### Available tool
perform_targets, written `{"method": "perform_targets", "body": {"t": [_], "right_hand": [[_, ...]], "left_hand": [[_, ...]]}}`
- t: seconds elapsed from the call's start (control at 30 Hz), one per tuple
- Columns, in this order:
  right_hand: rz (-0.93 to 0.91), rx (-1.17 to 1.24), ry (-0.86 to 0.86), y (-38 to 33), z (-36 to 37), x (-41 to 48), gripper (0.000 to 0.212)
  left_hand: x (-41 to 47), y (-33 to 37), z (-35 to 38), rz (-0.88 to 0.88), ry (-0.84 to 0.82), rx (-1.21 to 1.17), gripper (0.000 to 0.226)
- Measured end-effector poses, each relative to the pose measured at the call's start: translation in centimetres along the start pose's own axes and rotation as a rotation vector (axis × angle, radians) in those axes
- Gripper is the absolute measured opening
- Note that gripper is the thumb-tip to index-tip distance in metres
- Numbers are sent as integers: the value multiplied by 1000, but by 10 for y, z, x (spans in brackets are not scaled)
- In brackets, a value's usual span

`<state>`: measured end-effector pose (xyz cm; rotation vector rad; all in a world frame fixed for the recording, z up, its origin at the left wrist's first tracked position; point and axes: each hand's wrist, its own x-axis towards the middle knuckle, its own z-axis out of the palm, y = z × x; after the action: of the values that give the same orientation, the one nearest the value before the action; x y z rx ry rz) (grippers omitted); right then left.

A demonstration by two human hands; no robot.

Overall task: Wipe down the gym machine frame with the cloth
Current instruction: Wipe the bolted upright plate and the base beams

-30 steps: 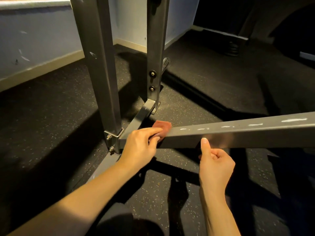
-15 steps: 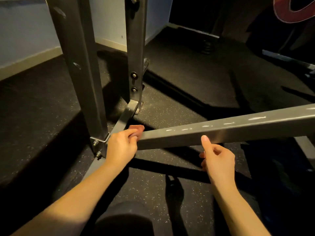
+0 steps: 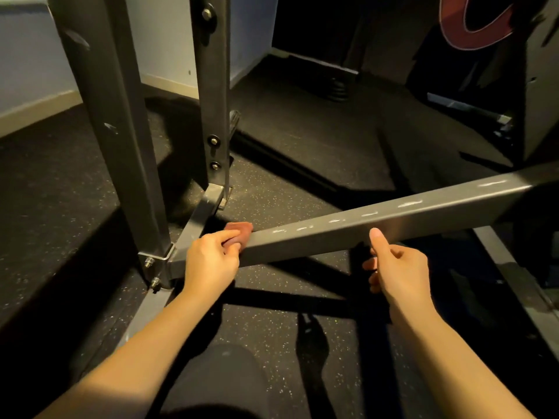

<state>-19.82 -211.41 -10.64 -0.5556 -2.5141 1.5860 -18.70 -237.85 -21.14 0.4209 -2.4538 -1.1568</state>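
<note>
The cloth (image 3: 240, 229), just off centre towards 8 o'clock, is a dull reddish-brown. The slanting bar (image 3: 393, 229) is matt mid-grey, with a broken row of whitish scuff marks (image 3: 409, 204) along its top edge, running out towards 3 o'clock. The uprights (image 3: 121, 131) at 11 and 12 o'clock are a darker grey, and their bolts (image 3: 148, 262) are silver. The floor (image 3: 287, 337) is black, flecked all over with tiny pale specks. At 10 o'clock the wall (image 3: 27, 55) is pale bluish-white above a cream skirting (image 3: 36, 111). At 1 o'clock a red curved shape (image 3: 453, 34) shows on black. The knee (image 3: 217, 379) at 6 o'clock is black.

Reddish cloth (image 3: 240, 230) bunched on grey frame bar (image 3: 378, 225).
</note>
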Motion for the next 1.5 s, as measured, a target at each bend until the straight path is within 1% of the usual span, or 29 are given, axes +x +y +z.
{"method": "perform_targets", "body": {"t": [0.03,0.07,0.13,0.23,0.27,0.33,0.37,0.43,0.5,0.57,0.67,0.7,0.77,0.8,0.87,0.93,1.0,1.1,1.13,1.2,1.23,1.3,1.37,1.4,1.5], "right_hand": [[8,27,23,2,-2,2,55],[17,53,35,3,-3,4,54],[21,76,36,4,-4,6,49],[-7,50,38,6,-6,7,42],[-16,49,39,6,-6,7,42],[-22,70,43,5,-5,8,44],[-17,81,48,4,-3,9,45],[-9,86,61,3,1,11,46],[-7,84,67,2,2,11,47],[-8,70,63,0,2,10,46],[-24,22,52,-1,0,11,44],[-39,-6,54,0,-1,13,46],[-81,-90,54,4,-5,17,49],[-102,-136,56,5,-8,20,51],[-130,-199,54,6,-13,24,52],[-137,-209,49,7,-14,26,51],[-137,-204,51,7,-13,26,50],[-129,-216,44,7,-12,26,49],[-130,-225,42,8,-13,26,50],[-137,-257,36,8,-15,28,52],[-146,-282,35,7,-16,29,53],[-164,-345,42,6,-18,30,55],[-168,-401,55,4,-18,28,58],[-165,-418,65,3,-18,26,60],[-185,-497,173,-1,-21,23,61]], "left_hand": [[1,1,0,-21,-6,2,27],[1,8,4,-4,-7,-9,27],[-3,38,16,92,2,-66,27],[-11,78,32,233,21,-152,28],[-14,80,32,268,13,-156,29],[-14,63,27,314,-10,-126,31],[-13,49,23,298,-2,-91,31],[-11,23,10,165,28,-27,29],[-9,18,6,74,34,-9,27],[-9,41,15,127,39,-73,24],[-19,90,36,304,29,-203,27],[-21,95,38,352,15,-219,29],[-23,78,34,397,-7,-181,34],[-24,61,29,371,5,-135,35],[-23,30,13,225,47,-60,34],[-19,22,10,125,47,-46,31],[-12,46,21,178,38,-88,28],[-14,98,39,374,20,-175,29],[-17,105,41,433,-7,-194,31],[-22,94,37,504,-54,-199,37],[-22,78,32,489,-46,-171,39],[-18,48,20,348,4,-108,37],[-10,42,17,221,18,-58,32],[-6,52,21,224,22,-53,30],[-8,115,43,429,-5,-120,30]]}}
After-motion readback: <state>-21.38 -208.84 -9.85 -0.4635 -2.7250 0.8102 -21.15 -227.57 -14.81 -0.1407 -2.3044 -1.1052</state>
